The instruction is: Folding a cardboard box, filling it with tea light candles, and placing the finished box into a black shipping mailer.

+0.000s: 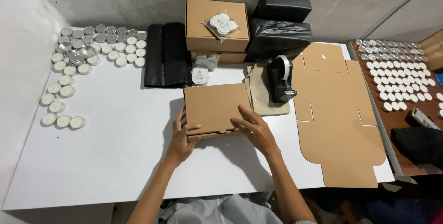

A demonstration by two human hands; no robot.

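Observation:
A closed flat brown cardboard box (214, 106) lies in the middle of the white table (110, 150). My left hand (182, 137) grips its front left corner, thumb on the lid. My right hand (256, 129) rests on the lid's front right part, fingers spread across the top. Both hands hold the box between them.
Many white tealight candles (94, 51) lie at the far left. Black bags (167, 54) lie beside stacked brown boxes (216, 18) topped by a candle packet. A black tape dispenser (281, 78), a flat unfolded box (339, 113) and a candle tray (399, 71) sit to the right.

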